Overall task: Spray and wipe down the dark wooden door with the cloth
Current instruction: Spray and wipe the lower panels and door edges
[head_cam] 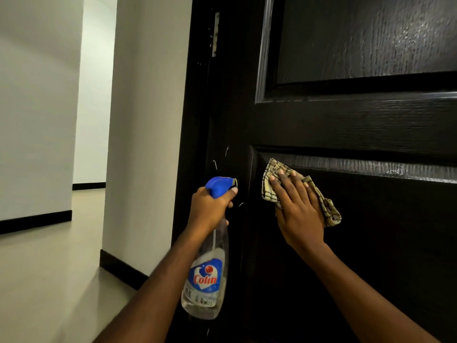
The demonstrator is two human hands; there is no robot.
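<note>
Two hands are working at the dark wooden door in the head view. The left hand is gripping the spray bottle by its neck, fingers curled under the blue trigger head, with the nozzle facing the door's left edge. The right hand is lying flat, fingers spread, pressing the checked cloth against the top left corner of the lower panel.

Pale flecks, possibly droplets, are showing near the nozzle. Left unwiped, they are likely to run and streak. The bunched cloth may also be slipping from under the palm.

A pale wall is standing left of the door frame, with floor and black skirting beyond. The bottle, just beside the wiping hand, is crowding leftward strokes.
</note>
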